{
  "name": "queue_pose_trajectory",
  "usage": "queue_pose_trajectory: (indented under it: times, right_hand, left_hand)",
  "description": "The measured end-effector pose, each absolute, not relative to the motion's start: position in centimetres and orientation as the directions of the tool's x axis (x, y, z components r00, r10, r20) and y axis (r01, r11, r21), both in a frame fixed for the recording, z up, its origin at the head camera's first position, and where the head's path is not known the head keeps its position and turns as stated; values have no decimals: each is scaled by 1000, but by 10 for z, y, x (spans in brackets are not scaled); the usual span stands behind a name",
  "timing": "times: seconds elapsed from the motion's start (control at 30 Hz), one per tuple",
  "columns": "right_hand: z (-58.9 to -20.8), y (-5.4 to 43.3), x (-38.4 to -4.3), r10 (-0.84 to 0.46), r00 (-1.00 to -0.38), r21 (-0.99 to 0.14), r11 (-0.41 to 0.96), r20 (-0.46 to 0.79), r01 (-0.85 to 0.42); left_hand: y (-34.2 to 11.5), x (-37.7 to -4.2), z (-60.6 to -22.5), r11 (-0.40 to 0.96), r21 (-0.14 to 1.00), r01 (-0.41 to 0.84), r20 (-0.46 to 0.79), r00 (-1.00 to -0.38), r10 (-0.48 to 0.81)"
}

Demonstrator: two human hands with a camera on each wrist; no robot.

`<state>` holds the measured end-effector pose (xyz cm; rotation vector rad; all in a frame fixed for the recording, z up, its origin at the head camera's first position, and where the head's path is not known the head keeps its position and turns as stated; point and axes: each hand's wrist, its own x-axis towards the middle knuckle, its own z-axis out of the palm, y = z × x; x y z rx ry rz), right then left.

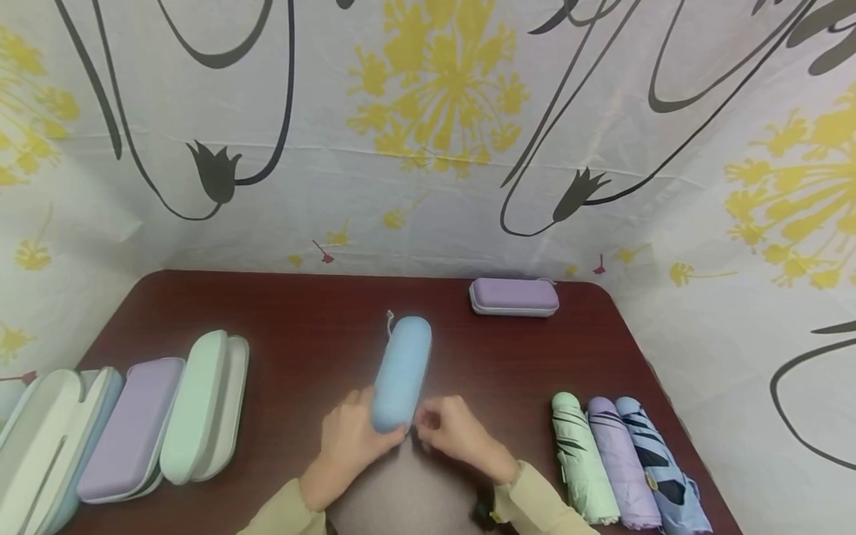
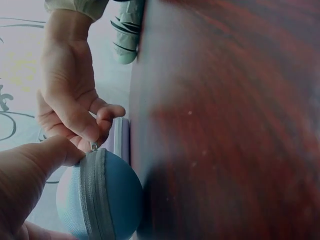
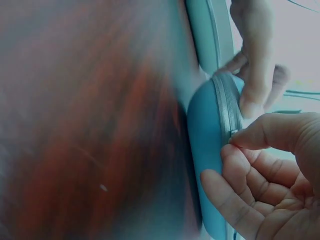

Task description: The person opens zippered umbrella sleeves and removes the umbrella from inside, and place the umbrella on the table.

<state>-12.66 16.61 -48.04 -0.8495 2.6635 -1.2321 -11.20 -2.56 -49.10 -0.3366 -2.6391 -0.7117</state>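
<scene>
on my feed i find the blue case (image 1: 403,368) lying lengthwise near the middle of the dark red table (image 1: 301,319), its near end between the two hands; i see the left hand (image 1: 351,435) gripping that end, thumb pressed beside the zipper (image 2: 93,195) and fingers along the case's left side; the right hand (image 1: 461,431) has thumb and forefinger clamped together on the small zipper pull (image 2: 93,146), its other fingers loosely bent; toward the far edge i have a purple case (image 1: 513,296); well to the left, a mint case (image 1: 194,416) sits among others in a row; to the right, three folded umbrellas (image 1: 618,461) lie side by side.
</scene>
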Motion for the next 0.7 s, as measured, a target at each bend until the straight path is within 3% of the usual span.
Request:
queue_pose_trajectory:
  times: [0.17, 0.37, 0.47, 0.57, 0.7]
  right_hand:
    - [-484, 169, -123, -549, -826, -767, 473, 129, -435]
    - [-483, 179, -127, -549, -822, -750, 479, 151, -457]
    - [-481, 184, -129, -552, -816, -725, 491, 170, -483]
    - [-481, 188, -129, -552, -818, -715, 506, 161, -482]
    - [-480, 192, -130, -542, -825, -701, 525, 161, -482]
  left_hand:
    - [-20, -111, -489, 861, 397, 318, 416, -898, 140]
    - [-31, -132, -457, 825, 467, 319, 152, -948, 280]
    - [-41, -172, -436, 779, 429, 458, 134, -885, 447]
    - [-47, -218, -422, 710, 304, 635, 172, -770, 615]
    - [-43, -264, -416, 620, 191, 761, 91, -643, 761]
